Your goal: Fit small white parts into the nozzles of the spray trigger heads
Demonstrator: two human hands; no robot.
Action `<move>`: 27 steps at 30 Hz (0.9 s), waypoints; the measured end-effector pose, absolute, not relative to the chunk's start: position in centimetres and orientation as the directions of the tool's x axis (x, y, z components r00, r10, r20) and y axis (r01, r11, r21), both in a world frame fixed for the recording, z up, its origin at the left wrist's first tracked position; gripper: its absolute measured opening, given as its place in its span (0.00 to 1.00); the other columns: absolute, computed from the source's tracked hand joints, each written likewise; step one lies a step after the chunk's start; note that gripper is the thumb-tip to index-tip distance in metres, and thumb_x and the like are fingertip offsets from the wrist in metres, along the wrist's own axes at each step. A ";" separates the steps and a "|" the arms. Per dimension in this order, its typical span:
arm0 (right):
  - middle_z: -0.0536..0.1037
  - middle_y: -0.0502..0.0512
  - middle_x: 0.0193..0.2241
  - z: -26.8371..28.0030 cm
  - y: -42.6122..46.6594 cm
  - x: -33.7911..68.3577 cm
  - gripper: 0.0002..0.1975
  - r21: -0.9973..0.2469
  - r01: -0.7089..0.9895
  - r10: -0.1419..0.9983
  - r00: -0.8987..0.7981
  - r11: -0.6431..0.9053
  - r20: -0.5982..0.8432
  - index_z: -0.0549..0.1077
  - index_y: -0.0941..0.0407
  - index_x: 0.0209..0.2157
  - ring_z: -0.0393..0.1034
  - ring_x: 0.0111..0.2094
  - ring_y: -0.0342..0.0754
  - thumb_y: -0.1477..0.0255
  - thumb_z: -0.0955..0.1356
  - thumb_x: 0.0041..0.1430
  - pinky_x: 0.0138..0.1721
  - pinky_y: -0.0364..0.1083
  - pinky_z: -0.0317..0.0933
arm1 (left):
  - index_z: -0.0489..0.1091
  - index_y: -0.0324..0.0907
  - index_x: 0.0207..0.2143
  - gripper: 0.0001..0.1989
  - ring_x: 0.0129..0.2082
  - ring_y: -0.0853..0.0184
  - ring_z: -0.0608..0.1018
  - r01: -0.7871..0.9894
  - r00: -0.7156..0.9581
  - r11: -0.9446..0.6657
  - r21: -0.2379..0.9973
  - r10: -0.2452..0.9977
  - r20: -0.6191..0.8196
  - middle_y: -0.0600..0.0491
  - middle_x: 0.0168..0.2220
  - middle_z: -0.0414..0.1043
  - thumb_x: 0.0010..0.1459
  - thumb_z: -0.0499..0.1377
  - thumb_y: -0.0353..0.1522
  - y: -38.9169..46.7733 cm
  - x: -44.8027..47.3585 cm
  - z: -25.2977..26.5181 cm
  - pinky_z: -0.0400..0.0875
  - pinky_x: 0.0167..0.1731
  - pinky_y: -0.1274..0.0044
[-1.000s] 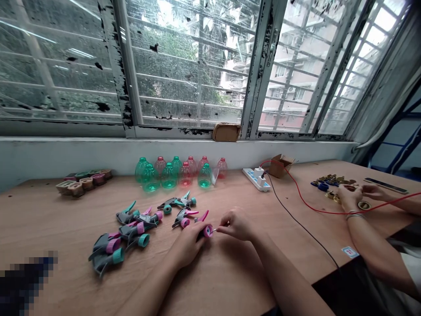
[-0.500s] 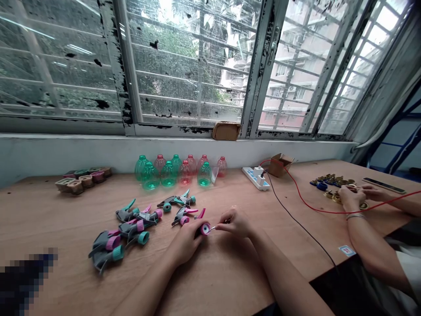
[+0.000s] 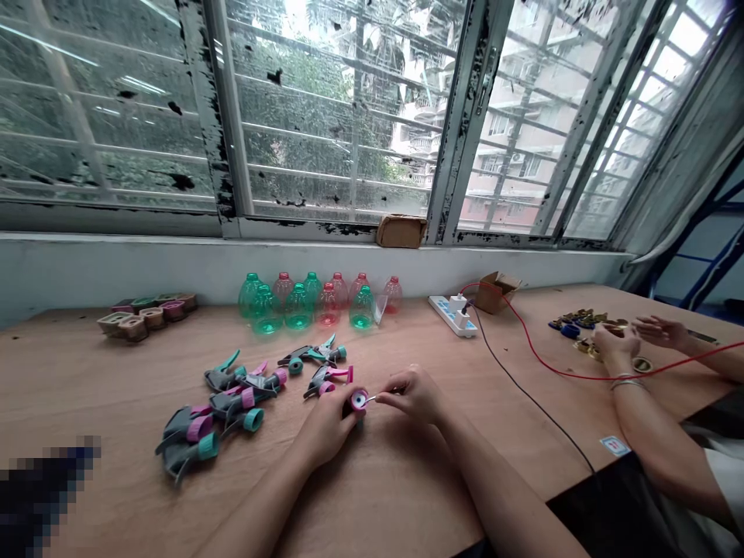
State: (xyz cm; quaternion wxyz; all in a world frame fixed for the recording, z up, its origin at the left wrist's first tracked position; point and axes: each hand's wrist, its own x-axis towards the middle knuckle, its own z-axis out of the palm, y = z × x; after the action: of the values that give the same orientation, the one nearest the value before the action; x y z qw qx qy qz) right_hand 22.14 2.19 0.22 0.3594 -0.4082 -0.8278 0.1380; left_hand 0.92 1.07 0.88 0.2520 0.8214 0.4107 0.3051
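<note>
My left hand is closed round a spray bottle trigger head, its pink collar facing right with a white inside. From the right, my right hand pinches a thin, light-coloured stick-like tool. The tool's tip is at the collar's opening; whether it touches the inside cannot be made out. Just beyond my left hand lies a grey and pink trigger head. Farther left is a group of grey trigger heads with pink or teal collars, and behind them a few teal ones.
Several green and red clear bottles stand by the wall. Small lidded containers sit at back left. A power strip with a red and a black cable lies right of centre. At far right, a co-worker's hands handle brass-coloured parts.
The held trigger head has turned and shifted slightly left and up, so its collar opening shows more. My right hand has followed with the thin tool. A co-worker's far hand has opened.
</note>
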 end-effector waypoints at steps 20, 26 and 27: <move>0.76 0.52 0.18 0.0 2.1 21.0 0.16 -0.659 0.510 0.833 -0.321 0.553 0.450 0.80 0.59 0.25 0.60 0.19 0.39 0.61 0.69 0.54 0.21 0.39 0.50 | 0.71 0.44 0.39 0.11 0.36 0.63 0.73 0.521 0.407 -0.538 0.663 0.839 0.361 0.53 0.36 0.75 0.53 0.56 0.29 1.1 1.0 0.6 0.63 0.37 0.75; 0.76 0.52 0.18 -0.2 2.2 20.7 0.16 -0.637 0.565 0.847 -0.269 0.524 0.458 0.80 0.59 0.25 0.59 0.19 0.39 0.61 0.68 0.55 0.21 0.40 0.48 | 0.71 0.43 0.37 0.08 0.35 0.64 0.73 0.531 0.360 -0.518 0.671 0.855 0.374 0.54 0.35 0.74 0.52 0.57 0.30 1.0 1.0 0.7 0.63 0.36 0.76; 0.74 0.51 0.17 -0.4 2.3 20.7 0.16 -0.673 0.536 0.858 -0.260 0.510 0.443 0.79 0.59 0.24 0.58 0.18 0.39 0.61 0.68 0.54 0.20 0.39 0.48 | 0.71 0.43 0.36 0.08 0.34 0.64 0.73 0.522 0.367 -0.520 0.676 0.853 0.372 0.54 0.35 0.74 0.52 0.57 0.30 1.0 1.0 0.7 0.62 0.35 0.76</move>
State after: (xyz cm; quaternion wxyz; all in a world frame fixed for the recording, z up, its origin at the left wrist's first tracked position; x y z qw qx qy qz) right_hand 20.67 2.29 -0.38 0.4053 -0.4536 -0.7686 0.1983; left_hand 1.00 0.96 0.71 0.2296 0.7942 0.4329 0.3594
